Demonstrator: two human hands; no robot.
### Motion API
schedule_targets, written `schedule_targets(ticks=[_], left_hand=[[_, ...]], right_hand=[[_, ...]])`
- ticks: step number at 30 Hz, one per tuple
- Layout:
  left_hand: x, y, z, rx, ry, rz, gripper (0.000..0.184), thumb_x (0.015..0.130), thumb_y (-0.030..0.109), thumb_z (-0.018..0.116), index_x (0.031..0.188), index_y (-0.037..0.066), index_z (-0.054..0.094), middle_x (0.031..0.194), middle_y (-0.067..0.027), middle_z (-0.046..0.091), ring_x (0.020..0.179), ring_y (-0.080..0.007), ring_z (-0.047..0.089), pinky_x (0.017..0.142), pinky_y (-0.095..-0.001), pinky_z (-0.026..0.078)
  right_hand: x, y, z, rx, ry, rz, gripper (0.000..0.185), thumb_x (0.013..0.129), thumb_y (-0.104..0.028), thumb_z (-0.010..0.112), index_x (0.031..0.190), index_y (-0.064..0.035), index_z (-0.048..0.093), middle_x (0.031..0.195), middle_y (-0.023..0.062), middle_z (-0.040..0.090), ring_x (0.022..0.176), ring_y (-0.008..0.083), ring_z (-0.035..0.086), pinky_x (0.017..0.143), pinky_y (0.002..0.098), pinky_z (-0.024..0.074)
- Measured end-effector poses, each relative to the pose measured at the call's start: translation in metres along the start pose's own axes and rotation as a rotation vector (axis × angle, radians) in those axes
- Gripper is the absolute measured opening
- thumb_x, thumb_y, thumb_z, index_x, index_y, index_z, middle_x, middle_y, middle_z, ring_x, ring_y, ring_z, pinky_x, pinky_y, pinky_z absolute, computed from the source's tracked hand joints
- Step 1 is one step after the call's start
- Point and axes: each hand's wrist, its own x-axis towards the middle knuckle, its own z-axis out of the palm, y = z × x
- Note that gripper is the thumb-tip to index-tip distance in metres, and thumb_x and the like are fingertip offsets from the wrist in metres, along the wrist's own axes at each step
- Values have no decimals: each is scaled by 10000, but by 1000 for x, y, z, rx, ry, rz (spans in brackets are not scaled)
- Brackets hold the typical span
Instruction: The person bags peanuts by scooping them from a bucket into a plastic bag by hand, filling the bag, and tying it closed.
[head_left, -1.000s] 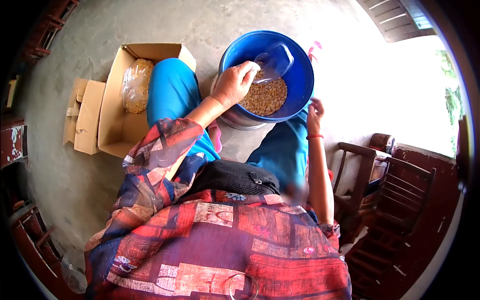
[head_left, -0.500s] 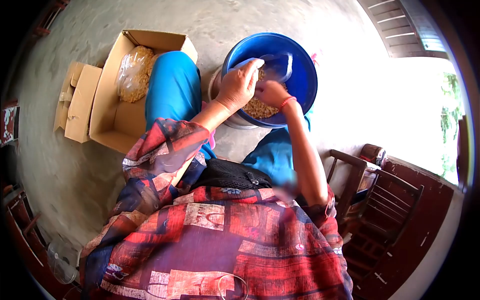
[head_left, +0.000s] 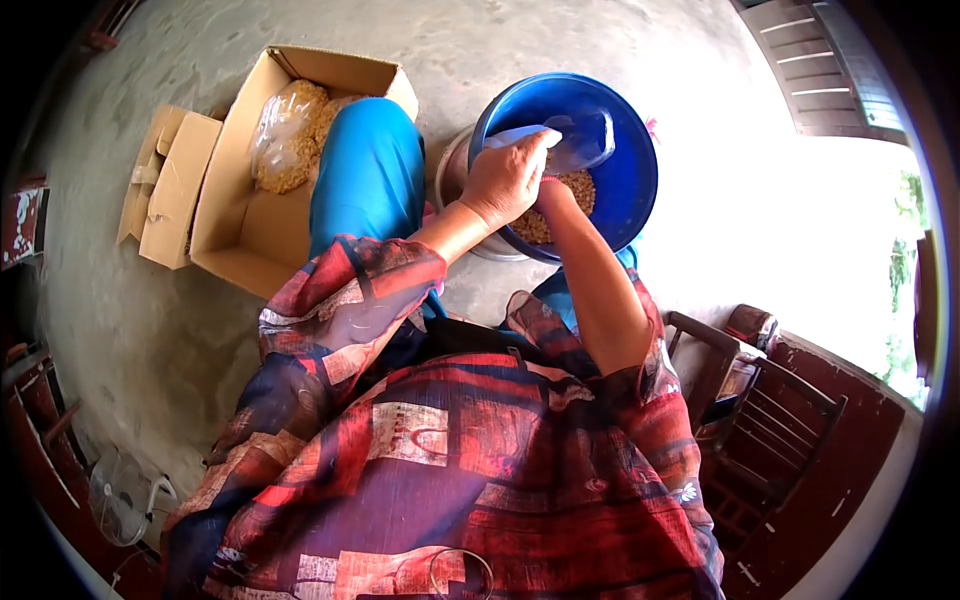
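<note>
My left hand [head_left: 508, 182] is closed on the rim of a clear plastic bag [head_left: 588, 142] over a blue bucket [head_left: 632, 195]. The bag's mouth spreads out past my fingertips. My right hand [head_left: 551, 190] reaches down beside the left, and only the wrist with its red bracelet shows; its fingers are hidden behind the left hand. Small tan, grain-like pieces [head_left: 572, 200] cover the bottom of the bucket. The bucket rests on something pale and round, partly hidden beneath it.
To the left an open cardboard box [head_left: 225, 215] holds filled plastic bags [head_left: 288, 140] of yellowish pieces. My blue-clad knee [head_left: 368, 160] rises between box and bucket. A dark wooden chair [head_left: 775, 400] stands at right, a fan [head_left: 120, 498] at lower left.
My right hand has gone from beside the left hand to deeper behind it, fingers now out of sight. The whole view has shifted slightly, moving box and bucket rightward. The left hand still grips the bag.
</note>
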Motion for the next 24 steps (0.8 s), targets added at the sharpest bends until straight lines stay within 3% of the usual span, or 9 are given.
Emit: schedule_targets(ticks=[4,5,9,18,19,22,23,24], left_hand=[[-1,1,0,-6,-9,-1,287,860,56,473,1139,91,526,792,-58,626,736,-242,628,638,-357,508],[0,1,-2,-15,-41,-33,244,885,126,473,1117,86,537,908,-106,675,765,-282,654,651,-380,519],[1,0,-3,6,-15,-12,270,863,107,482,1127,85,539,961,-109,668,788,-280,654,643,-385,521],[2,-2,-2,-2,-60,-4,231,895,116,466,1112,101,542,937,-122,666,789,-309,643,657,-406,516],[2,-3,-1,3,-55,2,230,894,112,465,1111,101,541,944,-122,665,798,-311,641,666,-408,514],[3,-4,-2,17,-70,15,230,892,101,462,1109,96,538,971,-122,661,826,-313,637,687,-405,513],[3,-4,-2,21,-70,10,230,893,99,460,1110,95,537,976,-121,660,835,-314,636,689,-404,513],[3,-5,-3,24,-71,6,231,894,97,458,1111,93,536,982,-121,659,843,-314,635,691,-403,513]], right_hand=[[-8,-2,6,-6,-61,-2,358,829,-300,573,1122,-100,623,1070,131,644,915,264,615,809,393,480],[-10,-3,9,-6,-75,-2,360,829,-300,572,1125,-102,622,1071,128,644,912,261,615,807,392,481],[-17,-7,15,20,-130,-17,366,831,-304,571,1136,-108,619,1074,116,644,900,251,614,796,388,487],[-38,3,12,217,-144,-90,379,834,-312,567,1159,-123,613,1080,89,645,872,229,612,771,377,498],[-41,5,11,282,-99,-119,334,844,-323,555,1097,-123,641,983,63,647,795,187,589,685,355,507],[-86,-3,-20,561,-188,-82,304,836,-347,581,997,-106,671,852,61,641,753,164,590,614,333,500],[-96,-3,-23,682,-90,-148,267,837,-341,593,954,-113,667,805,-2,592,638,87,528,462,244,447],[-105,-3,-30,699,-80,-148,267,837,-341,593,954,-113,667,805,-2,592,638,87,528,462,244,447]])
